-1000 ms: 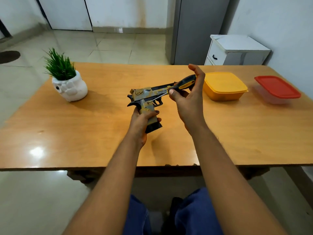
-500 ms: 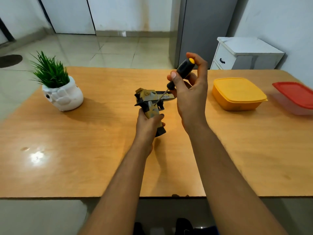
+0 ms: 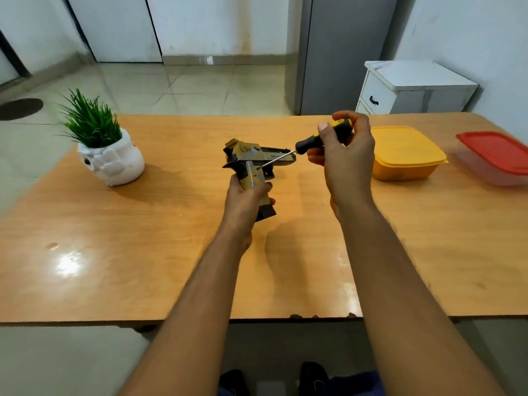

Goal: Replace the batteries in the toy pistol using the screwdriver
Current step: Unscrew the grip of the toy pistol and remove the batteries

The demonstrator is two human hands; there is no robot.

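My left hand (image 3: 246, 200) covers most of the toy pistol (image 3: 251, 164) grip — its lower part is hidden. The screwdriver (image 3: 311, 142) tip is too small to tell whether it touches. The red-lidded box (image 3: 497, 155) runs off the right edge.

A glossy light-brown wooden table (image 3: 160, 252) fills the middle of the frame. At its upper left stands a white ceramic pot holding green grass-like plant (image 3: 110, 161). Upper right sits a yellow lidded plastic box (image 3: 405, 152), with a clear red-lidded plastic box (image 3: 497, 155) beside it at the right edge.

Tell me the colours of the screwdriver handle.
Black with yellow, on the screwdriver; seen in the head view.
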